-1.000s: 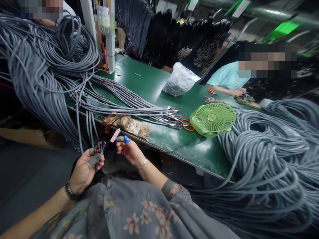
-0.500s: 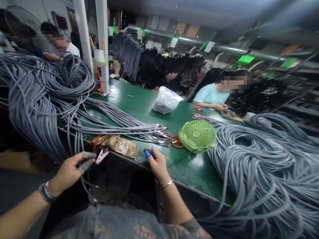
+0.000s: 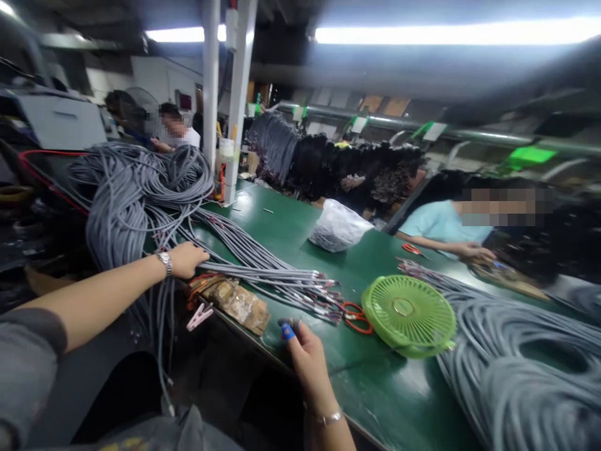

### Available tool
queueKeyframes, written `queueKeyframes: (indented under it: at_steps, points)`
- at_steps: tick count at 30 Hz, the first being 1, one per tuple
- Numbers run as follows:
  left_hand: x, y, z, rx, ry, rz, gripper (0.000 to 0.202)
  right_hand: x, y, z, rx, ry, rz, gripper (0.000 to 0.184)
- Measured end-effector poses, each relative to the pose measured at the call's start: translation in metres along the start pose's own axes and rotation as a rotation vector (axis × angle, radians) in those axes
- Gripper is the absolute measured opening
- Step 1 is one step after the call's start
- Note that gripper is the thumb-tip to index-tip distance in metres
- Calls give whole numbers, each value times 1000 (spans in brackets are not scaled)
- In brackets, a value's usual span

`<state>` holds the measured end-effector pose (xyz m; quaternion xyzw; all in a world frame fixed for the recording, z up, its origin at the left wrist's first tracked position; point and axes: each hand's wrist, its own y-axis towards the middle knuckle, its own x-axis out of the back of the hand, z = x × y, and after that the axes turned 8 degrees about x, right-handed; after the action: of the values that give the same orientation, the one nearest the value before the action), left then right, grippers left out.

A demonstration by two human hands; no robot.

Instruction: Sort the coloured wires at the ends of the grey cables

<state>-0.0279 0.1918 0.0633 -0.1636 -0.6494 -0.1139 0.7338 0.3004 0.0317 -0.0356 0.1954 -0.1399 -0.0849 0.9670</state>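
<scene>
My left hand (image 3: 186, 259) reaches over the near edge of the green table, its fingers closed at the bundle of grey cables (image 3: 263, 274); its fingertips are partly hidden. Their stripped ends, with white sleeves and reddish wires, lie to the right. Below that hand, a pink clothespin (image 3: 200, 316) sticks out from the table edge, beside a wooden block (image 3: 238, 303) wrapped in clear tape. My right hand (image 3: 304, 351) is at the table edge right of the block, thumb and forefinger pinched together. Blue tape wraps the thumb and a dark cover the finger. Anything between them is too small to make out.
Orange-handled scissors (image 3: 357, 318) lie beside a green fan (image 3: 408, 315). A white plastic bag (image 3: 339, 227) stands farther back. Coiled grey cables (image 3: 526, 376) fill the right side, more (image 3: 141, 188) hang at left by a white post (image 3: 237, 106). Two people sit across the table.
My left hand has moved from beside the clothespin up to the cable bundle. My right hand stays pinched near the block. The view has tilted up and swung left.
</scene>
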Motion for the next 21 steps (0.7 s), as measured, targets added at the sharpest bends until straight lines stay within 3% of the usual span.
queueKeyframes:
  at_steps: [3,13,21]
  points:
    - [-3,-2,-4,55,-16,-18,30,0,0,-11,2,-12,9,50]
    - [-1,7,-5,137,-64,-26,33,3,5,-20,3,-32,11,59]
    - [3,6,-7,252,-137,-189,18,1,6,-22,5,-63,8,59]
